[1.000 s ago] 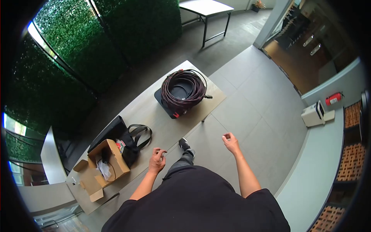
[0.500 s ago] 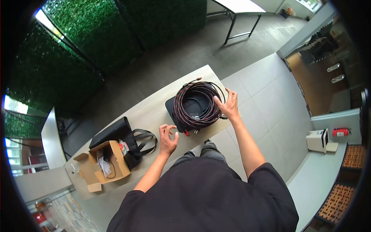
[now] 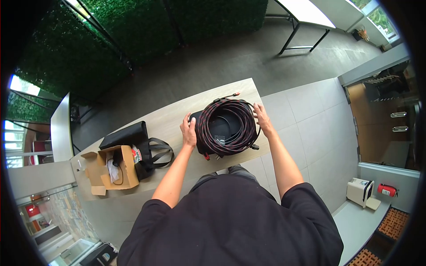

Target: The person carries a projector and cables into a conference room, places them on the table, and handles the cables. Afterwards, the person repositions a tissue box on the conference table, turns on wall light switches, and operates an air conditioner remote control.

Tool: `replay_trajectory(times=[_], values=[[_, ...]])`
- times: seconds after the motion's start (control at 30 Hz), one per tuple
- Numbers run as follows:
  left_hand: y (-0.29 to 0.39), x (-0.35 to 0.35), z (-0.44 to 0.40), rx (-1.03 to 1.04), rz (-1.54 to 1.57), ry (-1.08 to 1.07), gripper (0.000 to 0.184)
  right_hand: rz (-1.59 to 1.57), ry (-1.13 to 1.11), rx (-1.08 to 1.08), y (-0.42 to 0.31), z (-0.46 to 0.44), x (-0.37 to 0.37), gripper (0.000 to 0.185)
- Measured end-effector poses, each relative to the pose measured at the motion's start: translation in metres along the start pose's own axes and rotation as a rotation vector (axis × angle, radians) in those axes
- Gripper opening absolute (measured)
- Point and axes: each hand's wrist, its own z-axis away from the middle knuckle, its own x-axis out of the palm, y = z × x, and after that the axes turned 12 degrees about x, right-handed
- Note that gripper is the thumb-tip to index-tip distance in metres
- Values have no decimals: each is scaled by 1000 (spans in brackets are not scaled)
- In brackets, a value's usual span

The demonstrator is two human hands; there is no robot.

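Observation:
A large coil of dark red-and-black cable (image 3: pixel 207 128) lies on top of a black case or box near the right end of the light wooden table (image 3: pixel 177 119). My left hand (image 3: pixel 189 129) is at the left edge of the black object (image 3: pixel 194 116), its fingers apart. On the other side, my right hand (image 3: pixel 262 117) reaches the coil's right edge with fingers spread. Connector ends stick out at the coil's top and bottom. Whether either hand presses on the coil or case is hard to tell.
Left on the table are an open cardboard box (image 3: pixel 131 170) with a cable and plastic inside, and a black bag (image 3: pixel 144 144) with loose straps. A white table (image 3: pixel 306 13) stands behind. Glass doors (image 3: pixel 386 119) and a red fire extinguisher (image 3: pixel 387 190) are at right.
I have come closer to the table. My left hand has moved up to the left side of the black object, while my right hand has stayed by the coil's right edge since half a second ago.

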Motion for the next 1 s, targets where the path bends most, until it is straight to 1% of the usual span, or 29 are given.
replay_trajectory(times=[0.07,0.13,0.17,0.2,0.23,0.27,0.33,0.37,0.47,0.57,0.67,0.77,0.87,0.97,1.0], values=[[-36,8,-7,-180,205,-19,75,-45,-112,110,10,-4,1,101],[-29,7,1,-330,457,-4,83,-98,-197,183,13,1,2,103],[-26,7,5,-427,419,6,93,-126,-229,201,14,4,2,103],[-26,3,6,-509,530,-79,95,-155,-262,220,15,5,2,104],[-27,-4,6,-588,642,-164,97,-177,-244,221,27,-6,3,107],[-28,-8,6,-666,754,-248,99,-240,-286,239,33,-12,-1,108],[-21,-1,12,-625,705,-115,99,-368,-368,275,35,-16,-4,109],[-18,1,14,-603,680,-51,100,-373,-372,282,36,-19,-4,109],[-26,2,14,-572,735,-65,92,-391,-377,304,38,-27,-2,111],[-47,6,10,-630,778,-149,92,-401,-435,322,41,-39,0,110],[-70,19,7,-607,775,-123,90,-465,-474,289,45,-48,4,108],[-61,20,9,-617,771,-77,86,-526,-465,293,44,-49,10,100],[-42,18,10,-627,849,-124,81,-555,-539,266,38,-46,12,88],[-55,21,10,-610,873,-82,77,-588,-569,268,30,-39,18,79],[-48,20,11,-605,883,-89,76,-600,-564,262,29,-39,20,74]])
